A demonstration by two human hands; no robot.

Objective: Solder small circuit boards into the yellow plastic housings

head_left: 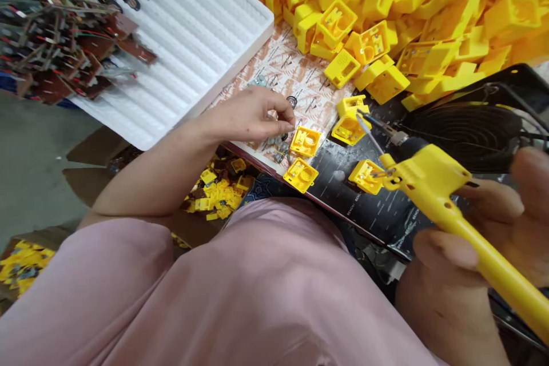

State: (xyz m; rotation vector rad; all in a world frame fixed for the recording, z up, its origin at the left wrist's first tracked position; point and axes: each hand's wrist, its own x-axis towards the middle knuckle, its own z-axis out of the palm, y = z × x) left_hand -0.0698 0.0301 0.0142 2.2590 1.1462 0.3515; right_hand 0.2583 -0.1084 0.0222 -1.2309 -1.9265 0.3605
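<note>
My left hand (253, 114) reaches over the patterned sheet, thumb and forefinger pinched together. Whatever sits between those fingertips is too small to make out. Just beyond them is a small yellow housing (305, 142), with another yellow housing (301, 175) nearer the table edge. A small round black part (291, 102) lies by the forefinger. My right hand (510, 229), blurred, is wrapped round a yellow soldering gun (433, 177). Its metal tip points up-left towards two touching yellow housings (349, 128). Below the tip, a single yellow housing (366, 176) rests on the black surface.
A large heap of yellow housings (386, 0) fills the back right. At left, a ridged white foam tray (206, 28) carries wired circuit boards (81, 51). A coil of dark wire (467, 131) lies at right. Yellow parts (218, 194) fill a box below the table edge.
</note>
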